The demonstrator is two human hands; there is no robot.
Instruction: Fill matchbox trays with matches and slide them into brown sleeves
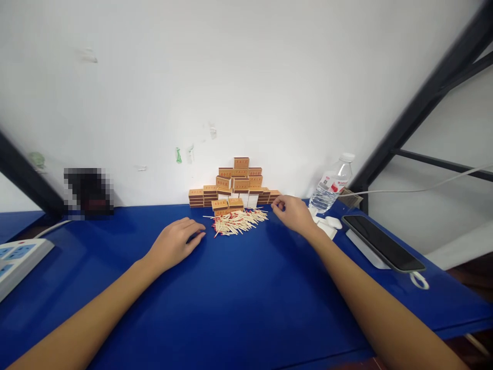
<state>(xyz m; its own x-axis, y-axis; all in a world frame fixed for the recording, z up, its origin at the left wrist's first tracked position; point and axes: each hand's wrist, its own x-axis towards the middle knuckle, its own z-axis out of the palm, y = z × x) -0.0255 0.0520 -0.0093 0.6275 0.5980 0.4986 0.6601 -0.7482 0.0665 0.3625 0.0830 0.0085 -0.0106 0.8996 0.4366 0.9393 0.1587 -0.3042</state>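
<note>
A loose pile of red-tipped matches (239,222) lies on the blue table, in front of a stepped stack of matchboxes (241,184) against the wall. Just left of the pile, my left hand (175,244) rests on the table, thumb and fingers apart with nothing between them. My right hand (293,211) is to the right of the pile, beside the right end of the stack. Its fingers are curled with the tips together; whether something small is between them is hidden. Two matchboxes (228,205) stand at the front, directly behind the matches.
On the right are a water bottle (333,183), a white earphone case (326,226) and a phone (383,241) on a white block. A power strip (23,262) sits at the far left, near a blurred-out dark object (89,194). Dark metal bars (419,103) frame the right side.
</note>
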